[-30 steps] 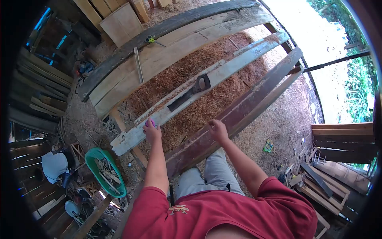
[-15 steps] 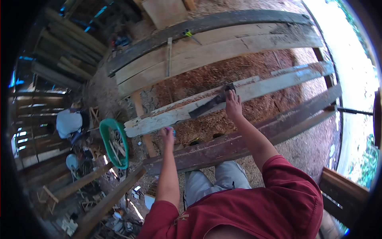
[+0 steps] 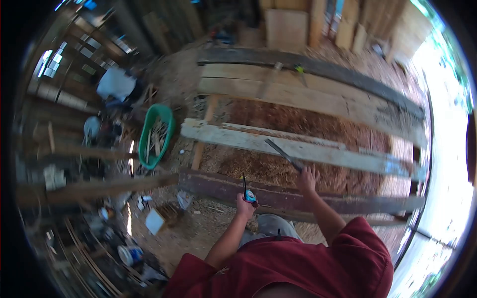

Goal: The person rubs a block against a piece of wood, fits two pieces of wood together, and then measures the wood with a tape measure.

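Note:
My left hand (image 3: pixel 243 205) is closed around a blue tape measure (image 3: pixel 250 196), held close above the near edge of a dark purplish-brown beam (image 3: pixel 216 187). A short dark strip sticks up from the tape's case. In my right hand (image 3: pixel 307 179) is a dark straight-bladed tool (image 3: pixel 282 154), gripped at its near end. Its blade points away to the left and overlaps the whitish board (image 3: pixel 233 137) in this view. The right forearm crosses over the beam.
Beyond the whitish board lie pale planks (image 3: pixel 228 87) with yellow-green scissors (image 3: pixel 299 69) and a dark beam (image 3: pixel 323 67) behind. Reddish shavings (image 3: pixel 298 116) cover the ground between boards. At left stands a green tub (image 3: pixel 170 126) of wood offcuts; a rough timber (image 3: pixel 114 188) runs below it.
My right hand has lifted the dark tool off the whitish board and drawn it nearer. My left hand, with the tape measure, has come back towards my body. The view has turned.

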A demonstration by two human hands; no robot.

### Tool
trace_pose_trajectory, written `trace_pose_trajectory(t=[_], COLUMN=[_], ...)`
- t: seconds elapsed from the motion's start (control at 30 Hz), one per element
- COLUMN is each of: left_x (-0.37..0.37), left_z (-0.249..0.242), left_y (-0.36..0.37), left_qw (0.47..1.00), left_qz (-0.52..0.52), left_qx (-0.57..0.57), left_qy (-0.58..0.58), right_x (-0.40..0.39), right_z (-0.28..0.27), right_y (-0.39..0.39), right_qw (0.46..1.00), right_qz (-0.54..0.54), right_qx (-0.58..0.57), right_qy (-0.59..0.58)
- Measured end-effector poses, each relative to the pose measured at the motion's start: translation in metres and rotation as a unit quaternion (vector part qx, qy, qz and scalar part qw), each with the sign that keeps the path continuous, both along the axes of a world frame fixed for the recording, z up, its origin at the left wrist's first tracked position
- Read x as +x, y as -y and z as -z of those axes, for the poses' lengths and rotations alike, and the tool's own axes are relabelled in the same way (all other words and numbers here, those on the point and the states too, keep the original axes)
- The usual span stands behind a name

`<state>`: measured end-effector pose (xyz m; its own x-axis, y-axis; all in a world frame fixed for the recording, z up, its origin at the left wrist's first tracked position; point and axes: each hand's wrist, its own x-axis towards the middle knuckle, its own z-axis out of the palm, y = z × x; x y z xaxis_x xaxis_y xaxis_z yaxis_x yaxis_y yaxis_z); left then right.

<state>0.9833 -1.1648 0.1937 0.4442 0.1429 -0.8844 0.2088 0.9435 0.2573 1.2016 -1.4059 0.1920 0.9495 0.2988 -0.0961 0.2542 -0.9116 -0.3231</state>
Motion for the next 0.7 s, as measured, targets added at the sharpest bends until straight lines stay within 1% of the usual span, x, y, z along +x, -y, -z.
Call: trace_pose_trajectory(t=[0.03, 0.1, 0.13, 0.23, 0.27, 0.33, 0.37, 0.4, 0.43, 0.47, 0.5, 0.6, 0.67, 0.7], left_x=[-0.004, -0.02, -0.033, -0.086, -0.106, -0.152, -0.177, -0.206, -0.237, -0.272, -0.307, -0.417, -0.486, -0.512], left_z=[-0.015, -0.034, -0.041, -0.046, -0.05, -0.062, -0.07, -0.075, -0.078, -0.079, -0.082, -0.098, -0.11, -0.118], left_y=[-0.002, -0.013, -0.019, -0.04, -0.043, -0.047, -0.046, -0.044, -0.037, -0.023, -0.007, 0.059, 0.11, 0.135], left_qw=[1.0, 0.994, 0.989, 0.97, 0.962, 0.943, 0.934, 0.919, 0.901, 0.883, 0.872, 0.84, 0.821, 0.809], left_qz=[-0.029, -0.091, -0.121, -0.179, -0.214, -0.281, -0.316, -0.359, -0.401, -0.44, -0.464, -0.519, -0.546, -0.565], left_qx=[-0.002, -0.007, -0.007, 0.035, 0.056, 0.091, 0.085, 0.081, 0.073, 0.064, 0.088, 0.141, 0.161, 0.162], left_qy=[0.007, 0.058, 0.084, 0.16, 0.159, 0.152, 0.142, 0.145, 0.147, 0.147, 0.129, 0.07, 0.036, 0.0], right_x=[-0.016, -0.041, -0.053, -0.085, -0.093, -0.106, -0.116, -0.131, -0.148, -0.166, -0.183, -0.243, -0.306, -0.339], right_z=[0.007, -0.003, -0.011, -0.034, -0.042, -0.07, -0.088, -0.113, -0.137, -0.148, -0.158, -0.172, -0.214, -0.232], right_y=[0.006, 0.01, 0.009, -0.008, -0.02, -0.054, -0.07, -0.089, -0.108, -0.123, -0.139, -0.177, -0.187, -0.186], right_qw=[0.999, 0.998, 0.996, 0.982, 0.976, 0.948, 0.93, 0.907, 0.881, 0.871, 0.861, 0.851, 0.813, 0.79], right_qz=[-0.01, -0.031, -0.06, -0.153, -0.182, -0.261, -0.3, -0.341, -0.379, -0.398, -0.415, -0.453, -0.464, -0.466], right_qx=[0.006, 0.056, 0.067, 0.082, 0.083, 0.103, 0.104, 0.151, 0.194, 0.203, 0.214, 0.184, 0.22, 0.239], right_qy=[0.039, -0.004, -0.018, -0.07, -0.089, -0.152, -0.187, -0.195, -0.206, -0.204, -0.2, -0.19, -0.275, -0.318])
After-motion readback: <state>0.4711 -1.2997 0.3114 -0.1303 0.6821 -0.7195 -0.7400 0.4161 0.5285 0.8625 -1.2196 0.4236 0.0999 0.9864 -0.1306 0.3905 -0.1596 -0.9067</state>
